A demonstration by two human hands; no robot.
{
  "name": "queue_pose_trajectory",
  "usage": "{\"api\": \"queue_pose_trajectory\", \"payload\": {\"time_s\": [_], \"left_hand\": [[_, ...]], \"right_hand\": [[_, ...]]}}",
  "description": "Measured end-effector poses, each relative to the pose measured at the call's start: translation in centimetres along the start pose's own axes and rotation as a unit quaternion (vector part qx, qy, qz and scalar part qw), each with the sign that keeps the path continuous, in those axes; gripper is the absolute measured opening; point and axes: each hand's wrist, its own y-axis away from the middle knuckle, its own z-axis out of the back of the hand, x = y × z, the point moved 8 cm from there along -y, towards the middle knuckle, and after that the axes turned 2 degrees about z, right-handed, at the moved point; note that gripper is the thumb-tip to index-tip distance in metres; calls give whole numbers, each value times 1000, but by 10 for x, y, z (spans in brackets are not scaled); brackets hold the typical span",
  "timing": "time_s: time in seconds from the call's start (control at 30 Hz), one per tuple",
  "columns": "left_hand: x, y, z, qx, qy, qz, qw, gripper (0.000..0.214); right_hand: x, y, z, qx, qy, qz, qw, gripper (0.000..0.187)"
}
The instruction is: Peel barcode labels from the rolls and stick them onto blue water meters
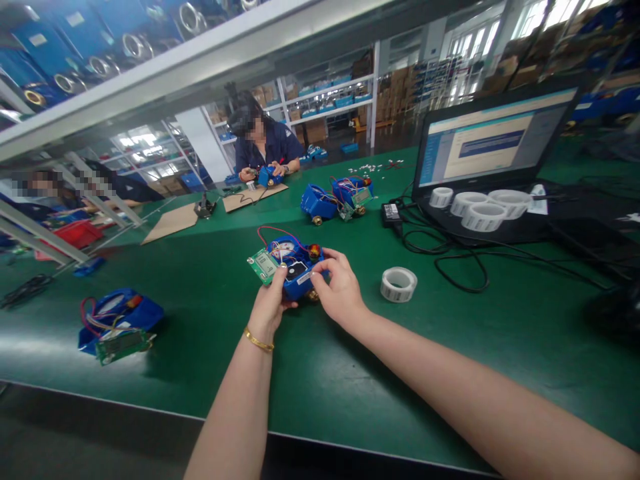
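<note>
A blue meter [295,270] is held low over the table [350,373], about midway along it and somewhat toward the near edge; whether it rests on the surface cannot be told. It is gripped by both hands. The left hand [269,305] is closed around its near left side, with the thumb laid against a green circuit board [263,265]. The right hand [340,288] is closed narrowly on the near right corner, fingertips pinched where a small white label [317,278] seems to lie. The work is judged to be partway. The top is open, the dial and a black part are exposed, the board hangs outside the housing on red wires [273,230], and no cover is seen. Whether the label is fully pressed down cannot be told. The open face is turned upward and tipped toward the near edge. With the board counted in, the long axis runs roughly along the near edge, board end toward the left edge. A brass fitting [315,252] shows at the far right side. Just to the right a roll of labels [399,284] lies flat. Beyond it, toward the far right corner, a laptop [495,140] is seen. Two more meters [333,199] lie toward the far edge, and another meter [120,323] lies near the left end. At the far edge a co-worker [267,150] is seated.
</note>
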Motion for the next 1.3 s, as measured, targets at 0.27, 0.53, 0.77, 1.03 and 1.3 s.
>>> {"api": "queue_pose_trajectory", "payload": {"time_s": [0.27, 0.53, 0.77, 1.03, 1.3], "left_hand": [[2, 0, 1, 1, -2, -2, 1000, 35], [4, -2, 4, 11, -3, -7, 1000, 37], [18, 5, 2, 35, 24, 52, 998, 46], [27, 22, 27, -11, 132, 85, 988, 35], [3, 12, 149, -210, 208, 25, 955, 34]], "right_hand": [[-14, 10, -2, 10, -96, -33, 995, 28], [-31, -4, -17, -2, -52, -98, 994, 79], [-58, -3, -14, 81, -179, -133, 971, 66], [-98, 24, -19, 140, -107, -247, 953, 88], [-82, 22, -22, 177, -51, -241, 953, 72]]}}
